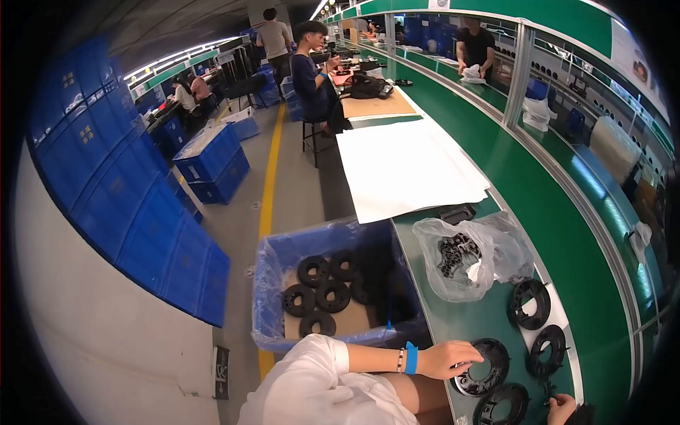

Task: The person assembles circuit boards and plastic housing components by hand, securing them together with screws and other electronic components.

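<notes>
My left hand [451, 359], with a blue band and a beaded bracelet at its wrist, grips the left rim of a black plastic ring [501, 363] lying on the green bench. At the lower right my right hand [562, 409] pinches a small black plastic part [549, 390]; its lower side is cut off by the picture's edge. Another black ring [496, 411] lies nearest me. Two more, an upper ring [542, 304] and a lower ring [558, 352], lie along the bench's right side. Beyond them sits a clear plastic bag [453, 283] of small black parts.
A blue bin [265, 312] lined with plastic stands left of the bench, holding several black rings. White sheets [404, 166] cover the bench farther off. A green conveyor belt [567, 234] runs along the right. Stacked blue crates [127, 198] rise at left. A seated co-worker [312, 78] works ahead.
</notes>
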Demonstrator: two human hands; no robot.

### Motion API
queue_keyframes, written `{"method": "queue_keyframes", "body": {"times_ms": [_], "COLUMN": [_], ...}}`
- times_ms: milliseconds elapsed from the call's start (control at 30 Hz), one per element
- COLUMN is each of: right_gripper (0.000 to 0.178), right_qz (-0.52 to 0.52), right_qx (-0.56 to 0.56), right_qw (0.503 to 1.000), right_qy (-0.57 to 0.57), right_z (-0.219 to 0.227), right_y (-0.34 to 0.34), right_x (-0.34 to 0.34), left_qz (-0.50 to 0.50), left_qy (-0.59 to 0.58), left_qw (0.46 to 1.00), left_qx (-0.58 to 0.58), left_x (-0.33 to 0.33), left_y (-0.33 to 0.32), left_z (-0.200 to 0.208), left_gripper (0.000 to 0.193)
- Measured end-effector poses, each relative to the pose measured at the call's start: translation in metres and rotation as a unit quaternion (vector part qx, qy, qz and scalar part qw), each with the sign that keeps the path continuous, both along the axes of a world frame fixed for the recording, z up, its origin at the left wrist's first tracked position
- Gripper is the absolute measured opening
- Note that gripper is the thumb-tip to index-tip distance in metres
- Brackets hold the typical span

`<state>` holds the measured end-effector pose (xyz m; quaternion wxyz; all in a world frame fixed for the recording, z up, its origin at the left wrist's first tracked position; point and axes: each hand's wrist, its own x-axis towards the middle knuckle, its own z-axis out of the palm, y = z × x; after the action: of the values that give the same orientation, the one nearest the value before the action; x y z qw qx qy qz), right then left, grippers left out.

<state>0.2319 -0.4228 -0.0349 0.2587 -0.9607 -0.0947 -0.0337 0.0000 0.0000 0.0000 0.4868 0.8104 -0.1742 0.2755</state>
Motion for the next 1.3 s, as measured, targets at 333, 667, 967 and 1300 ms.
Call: {"method": "queue_keyframes", "body": {"times_ms": [333,667,967,1300], "right_gripper": [0.021,0.014,0.018,0.019], "right_qz": [-0.101,0.054,-0.061,-0.105], "right_qx": [0.356,0.741,0.639,0.458], "right_qw": [0.922,0.666,0.767,0.878], "right_qy": [-0.113,0.073,0.001,-0.089], "right_z": [0.155,0.099,0.083,0.085], "right_y": [0.157,0.185,0.182,0.163], "right_x": [-0.112,-0.195,-0.234,-0.235], "left_qz": [0.014,-0.28,-0.237,-0.06], "left_qy": [0.033,0.412,0.452,0.013], "left_qw": [0.999,0.835,0.798,0.994], "left_qx": [-0.012,-0.232,-0.319,0.086], "left_x": [0.004,0.037,0.017,0.05], "left_y": [-0.003,-0.088,-0.11,-0.096], "left_z": [0.05,0.087,0.053,0.062], "left_gripper": [0.028,0.029,0.011,0.009]}}
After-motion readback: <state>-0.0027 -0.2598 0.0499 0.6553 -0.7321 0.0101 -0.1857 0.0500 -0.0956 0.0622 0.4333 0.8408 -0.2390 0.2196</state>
